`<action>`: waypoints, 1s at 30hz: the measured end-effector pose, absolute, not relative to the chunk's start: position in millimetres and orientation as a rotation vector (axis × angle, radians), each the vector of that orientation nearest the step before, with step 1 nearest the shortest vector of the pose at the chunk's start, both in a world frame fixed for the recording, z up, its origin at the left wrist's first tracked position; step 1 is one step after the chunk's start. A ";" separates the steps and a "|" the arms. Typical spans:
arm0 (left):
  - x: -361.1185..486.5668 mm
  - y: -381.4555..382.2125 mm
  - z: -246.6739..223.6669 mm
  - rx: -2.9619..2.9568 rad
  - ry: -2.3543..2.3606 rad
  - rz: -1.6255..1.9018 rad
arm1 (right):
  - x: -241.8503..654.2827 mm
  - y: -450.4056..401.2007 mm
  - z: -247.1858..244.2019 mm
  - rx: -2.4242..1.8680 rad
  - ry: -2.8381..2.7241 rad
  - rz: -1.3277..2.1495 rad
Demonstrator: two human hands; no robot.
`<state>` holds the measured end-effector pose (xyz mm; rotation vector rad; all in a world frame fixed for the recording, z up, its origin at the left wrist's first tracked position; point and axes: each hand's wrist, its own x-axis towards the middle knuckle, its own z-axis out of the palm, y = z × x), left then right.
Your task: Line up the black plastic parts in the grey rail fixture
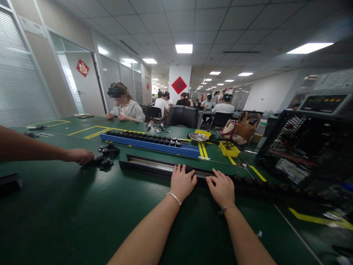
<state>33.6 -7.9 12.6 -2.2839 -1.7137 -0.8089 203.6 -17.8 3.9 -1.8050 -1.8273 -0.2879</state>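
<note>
A long black channel [154, 166] with a bare metallic inside lies across the green table. My left hand [182, 181] rests on its near edge with fingers spread, beside a small black part [188, 169] that sits in the channel. Just to the right, my right hand [222, 187] lies over the same channel, its fingers apart. Neither hand visibly holds anything. Several dark parts [248, 182] line the channel's right stretch.
Another person's hand [81, 156] touches a pile of black parts [109, 151] at left. Behind the channel stand a blue tray [154, 146], a metal bowl [198, 137] and a yellow bin [229, 150]. An open black case [300, 147] stands right. A person [125, 110] sits opposite.
</note>
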 end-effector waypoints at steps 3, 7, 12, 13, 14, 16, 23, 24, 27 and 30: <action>31.5 -8.1 12.7 -2.271 -1.701 -0.807 | 203.5 -18.1 4.2 -1.802 -1.827 -0.281; 30.4 -8.4 13.6 -2.281 -1.703 -0.801 | 204.0 -17.8 4.4 -1.788 -1.835 -0.277; 29.8 -8.6 13.9 -2.282 -1.713 -0.793 | 204.1 -17.1 4.2 -1.797 -1.837 -0.284; 29.6 -8.7 13.7 -2.279 -1.710 -0.796 | 204.0 -17.1 4.2 -1.799 -1.838 -0.288; 29.5 -8.8 13.6 -2.277 -1.707 -0.798 | 203.8 -17.2 4.3 -1.799 -1.840 -0.293; 29.3 -9.0 13.3 -2.271 -1.699 -0.804 | 203.1 -17.6 4.5 -1.799 -1.843 -0.302; 27.5 -8.9 13.1 -2.250 -1.710 -0.810 | 201.3 -18.7 5.6 -1.797 -1.833 -0.301; 26.7 -8.8 13.1 -2.251 -1.714 -0.807 | 201.4 -18.5 5.6 -1.793 -1.834 -0.302; 24.1 -8.5 13.3 -2.253 -1.717 -0.805 | 202.1 -17.6 5.0 -1.789 -1.834 -0.300; 22.0 -8.5 13.7 -2.254 -1.720 -0.805 | 203.1 -16.7 4.3 -1.792 -1.834 -0.292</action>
